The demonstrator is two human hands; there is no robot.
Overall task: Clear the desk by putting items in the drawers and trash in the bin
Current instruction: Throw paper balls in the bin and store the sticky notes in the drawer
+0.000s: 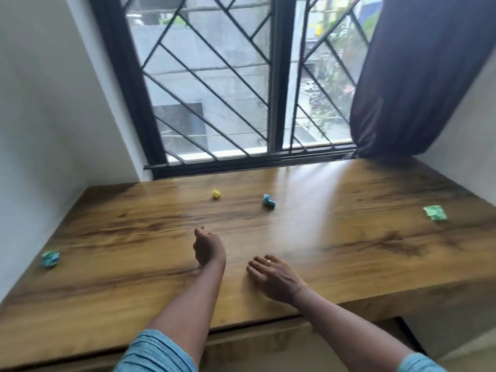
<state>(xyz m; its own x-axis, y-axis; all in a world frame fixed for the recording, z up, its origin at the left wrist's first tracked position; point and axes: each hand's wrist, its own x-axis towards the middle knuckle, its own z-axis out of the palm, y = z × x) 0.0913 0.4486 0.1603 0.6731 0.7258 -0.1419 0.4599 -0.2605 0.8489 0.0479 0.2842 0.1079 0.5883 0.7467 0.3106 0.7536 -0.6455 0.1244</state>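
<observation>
— So, what's left on the desk (349, 264)?

— Only trash, as far as I can see: four crumpled paper balls. A blue-green ball (50, 258) sits by the left edge, a yellow ball (216, 193) and a blue ball (269, 201) lie well apart from it toward the back edge under the window, and a flatter green scrap (435, 212) is over near the right edge.

— And your hands?

— My left hand (208, 248) is raised over the middle of the desk, fingers curled in loosely; I can't tell if it's got anything inside, nothing shows. My right hand (273, 277) lies flat near the front edge, fingers spread and released, holding nothing. I'd say it's there to steady me while I lean in.

— Why lean?

— The yellow and blue balls are far back, beyond my left hand. I reckon they're next.

— Bin? Drawers?

— No bin in sight. A drawer front (268, 342) shows under the front edge, closed, I think.
</observation>
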